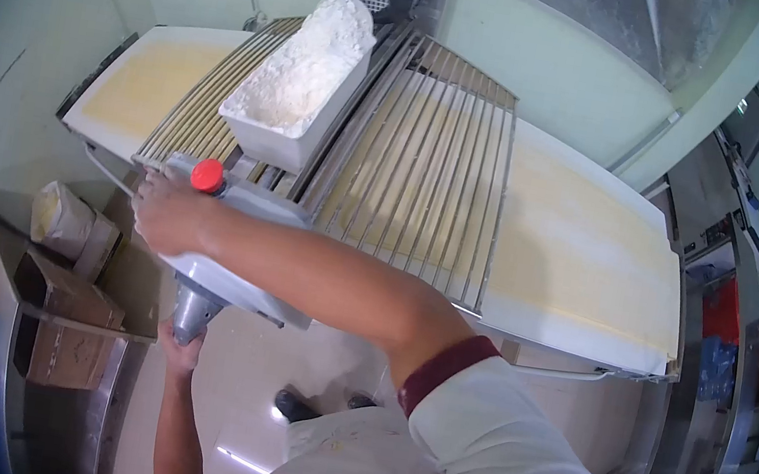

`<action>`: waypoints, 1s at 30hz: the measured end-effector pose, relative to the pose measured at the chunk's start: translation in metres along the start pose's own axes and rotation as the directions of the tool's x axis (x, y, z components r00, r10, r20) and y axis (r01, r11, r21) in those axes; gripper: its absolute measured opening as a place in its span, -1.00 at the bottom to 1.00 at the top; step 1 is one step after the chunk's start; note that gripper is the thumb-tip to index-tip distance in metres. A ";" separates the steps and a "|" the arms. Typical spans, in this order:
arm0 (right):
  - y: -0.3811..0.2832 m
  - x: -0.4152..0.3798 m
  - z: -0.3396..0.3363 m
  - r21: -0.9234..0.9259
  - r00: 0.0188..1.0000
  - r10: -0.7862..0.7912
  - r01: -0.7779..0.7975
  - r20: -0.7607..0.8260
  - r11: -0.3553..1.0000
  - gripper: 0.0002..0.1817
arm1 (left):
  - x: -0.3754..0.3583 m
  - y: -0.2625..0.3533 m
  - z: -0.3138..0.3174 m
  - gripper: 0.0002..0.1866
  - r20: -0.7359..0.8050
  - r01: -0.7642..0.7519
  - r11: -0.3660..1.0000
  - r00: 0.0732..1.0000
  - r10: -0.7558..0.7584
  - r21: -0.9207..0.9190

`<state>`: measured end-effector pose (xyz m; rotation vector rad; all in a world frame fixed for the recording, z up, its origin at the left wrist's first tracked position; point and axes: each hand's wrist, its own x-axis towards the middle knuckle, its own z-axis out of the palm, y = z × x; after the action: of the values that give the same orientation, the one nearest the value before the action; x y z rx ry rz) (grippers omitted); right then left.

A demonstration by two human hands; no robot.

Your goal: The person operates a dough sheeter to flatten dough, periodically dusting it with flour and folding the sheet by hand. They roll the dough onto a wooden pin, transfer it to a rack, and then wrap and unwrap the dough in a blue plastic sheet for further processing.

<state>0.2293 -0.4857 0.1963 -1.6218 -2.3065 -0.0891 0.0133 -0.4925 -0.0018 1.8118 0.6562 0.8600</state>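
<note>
Two pale belt sections (587, 240) on the machine (237, 290), shiny floor (245, 365), greenish walls (545, 70).

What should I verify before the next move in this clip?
1. Left hand at the grey cone: ok, at its lower end.
2. Firm grip there: cannot tell; fingers partly hidden.
3. Red button uncovered: ok, its cap shows beside the right hand.
4. White powder in the white bin: ok, plenty visible.
5. Slatted guard over the belt: ok, above part of it.
6. Belt stopped: cannot tell.
</note>
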 end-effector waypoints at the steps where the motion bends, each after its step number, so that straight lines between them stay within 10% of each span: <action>1: -0.002 0.014 -0.016 -0.149 0.971 -0.040 0.077 0.235 0.986 -0.61 | 0.002 0.009 0.007 -0.88 -0.041 -0.034 0.999 0.999 0.036 0.034; 3: 0.004 0.037 -0.014 -0.051 0.931 0.062 -0.047 0.361 0.998 -0.63 | 0.000 0.019 0.004 -0.81 -0.055 -0.107 0.953 0.990 0.127 0.282; 14: 0.026 0.102 0.020 -0.034 0.714 0.409 -0.476 0.568 0.879 -0.48 | -0.010 -0.009 0.001 -0.75 -0.193 -0.098 0.984 0.973 0.126 0.148; 30: 0.021 0.099 0.015 -0.108 0.721 0.393 -0.409 0.570 0.906 -0.48 | 0.002 -0.010 -0.007 -0.73 -0.159 -0.322 0.895 0.910 0.382 0.308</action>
<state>0.2153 -0.3848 0.2088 -2.3518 -2.2416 0.6264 0.0080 -0.4831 -0.0088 2.1504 0.6129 1.2770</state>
